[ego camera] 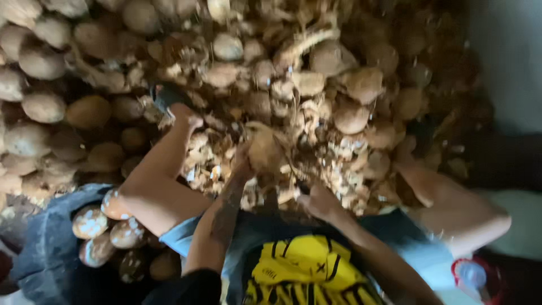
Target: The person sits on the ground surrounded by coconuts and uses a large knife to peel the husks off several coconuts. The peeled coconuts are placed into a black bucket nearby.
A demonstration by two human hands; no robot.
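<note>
Heaped brown coconuts and torn pale husk fibre (316,141) fill nearly the whole upper view, a great mound of round, rough shells rising away from the seated person. Both bare knees spread wide on either side, the left leg (158,169) bent up with its foot resting against the pile, the right leg (446,203) angled outward. Between them, the left hand (245,164) closes around a single husky tan coconut (264,149), gripping it from its left side and holding it up just in front of the mound. The right hand (320,202) sits lower and nearer the body, fingers curled inward as if clutching something (the blur hides what, if anything, it grips). At the lower left stands a dark grey tub (39,248) holding several peeled coconuts with white-flecked brown skins (107,226), just beside the left knee. A yellow cloth with black markings (305,271) covers the lap, and a small red-rimmed round container (471,277) sits near the right thigh at the bottom edge.
</note>
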